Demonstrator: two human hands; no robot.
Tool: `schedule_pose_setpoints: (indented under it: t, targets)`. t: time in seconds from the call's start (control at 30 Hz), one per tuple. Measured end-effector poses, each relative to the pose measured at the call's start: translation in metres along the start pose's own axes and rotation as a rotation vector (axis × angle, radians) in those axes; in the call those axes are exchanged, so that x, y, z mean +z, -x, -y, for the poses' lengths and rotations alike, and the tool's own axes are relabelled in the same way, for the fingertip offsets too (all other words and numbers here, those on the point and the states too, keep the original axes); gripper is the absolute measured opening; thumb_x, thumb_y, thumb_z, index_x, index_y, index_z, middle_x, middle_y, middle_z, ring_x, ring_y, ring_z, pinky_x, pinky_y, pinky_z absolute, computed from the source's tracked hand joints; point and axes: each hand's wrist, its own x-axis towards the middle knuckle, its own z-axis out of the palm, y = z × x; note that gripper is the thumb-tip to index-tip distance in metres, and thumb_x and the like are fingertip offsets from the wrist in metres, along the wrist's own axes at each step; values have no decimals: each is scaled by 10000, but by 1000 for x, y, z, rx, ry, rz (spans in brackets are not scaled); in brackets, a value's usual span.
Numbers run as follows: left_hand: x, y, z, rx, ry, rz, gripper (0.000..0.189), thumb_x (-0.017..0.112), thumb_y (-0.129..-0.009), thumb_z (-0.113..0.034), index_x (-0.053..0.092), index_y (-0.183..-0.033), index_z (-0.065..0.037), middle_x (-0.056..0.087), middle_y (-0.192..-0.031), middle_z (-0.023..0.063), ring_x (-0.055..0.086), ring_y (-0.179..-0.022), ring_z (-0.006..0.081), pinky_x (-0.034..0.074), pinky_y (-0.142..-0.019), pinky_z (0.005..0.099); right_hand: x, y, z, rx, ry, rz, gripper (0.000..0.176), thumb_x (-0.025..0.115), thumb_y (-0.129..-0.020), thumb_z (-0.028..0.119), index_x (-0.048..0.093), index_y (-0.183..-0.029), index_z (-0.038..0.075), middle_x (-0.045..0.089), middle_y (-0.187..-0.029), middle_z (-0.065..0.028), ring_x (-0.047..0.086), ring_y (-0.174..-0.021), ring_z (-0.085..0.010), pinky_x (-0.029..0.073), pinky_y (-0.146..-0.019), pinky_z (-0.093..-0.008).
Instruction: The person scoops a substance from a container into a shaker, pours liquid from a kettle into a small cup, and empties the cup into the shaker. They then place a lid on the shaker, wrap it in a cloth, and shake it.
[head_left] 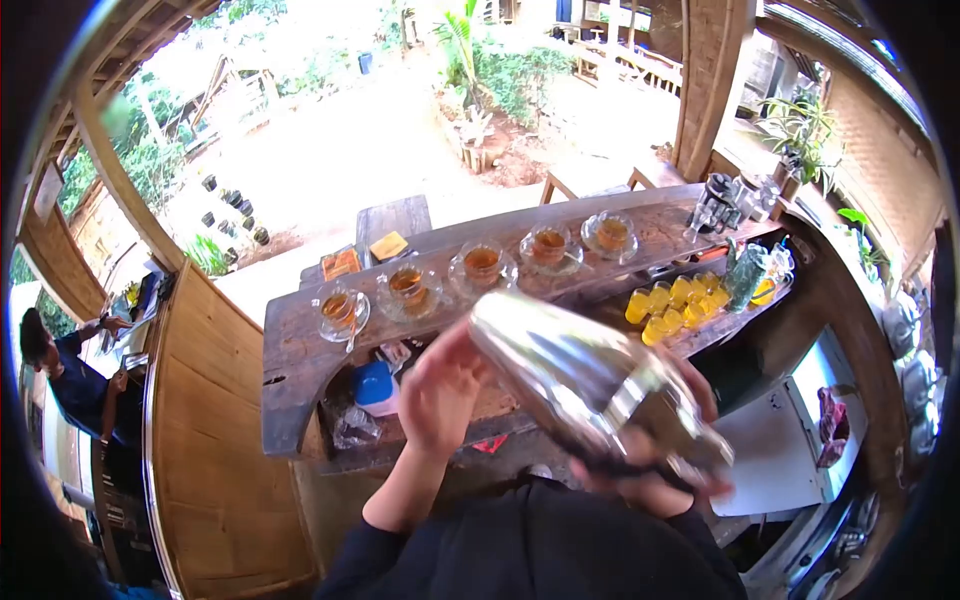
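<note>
A shiny metal cocktail shaker (570, 370) is tilted in front of my chest, its wide end up and left, its narrow end low and right. Motion smears it. My left hand (445, 385) is pressed around the wide end. Around the narrower part wraps my right hand (645, 470), with some fingers showing past the shaker's far side. Beyond it, glass cups of amber drink on saucers stand in a row along the wooden counter, among them a middle cup (481, 262) and a left cup (338, 308) with a spoon on its saucer.
Several small yellow glasses (680, 305) stand on the lower shelf beside a green-tinted jar (744, 278). A French press (714, 208) sits at the counter's right end. Below the counter is a blue-lidded container (375, 385). Another person (80, 375) works at far left, behind a wooden partition.
</note>
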Motion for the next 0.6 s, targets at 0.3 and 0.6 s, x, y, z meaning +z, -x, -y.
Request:
schedule_pose_setpoints:
  t: [0.3, 0.6]
  targets:
    - [21, -17, 38, -28, 18, 167, 739, 483, -913, -451, 354, -1449, 40, 428, -1477, 146, 390, -1371, 254, 261, -1134, 385, -3, -34, -57, -741, 201, -560, 790, 762, -795, 491, 359, -1324, 65, 505, -1156, -167, 624, -1029, -267, 511, -887, -364]
    - [37, -26, 80, -68, 11, 248, 821, 468, -898, -510, 300, -1473, 52, 438, -1468, 134, 390, -1367, 229, 246, -1130, 375, -52, -21, -51, 36, -139, -270, 987, 904, -577, 399, 433, -1360, 26, 511, -1334, -154, 504, -1253, -264, 476, -1015, -387]
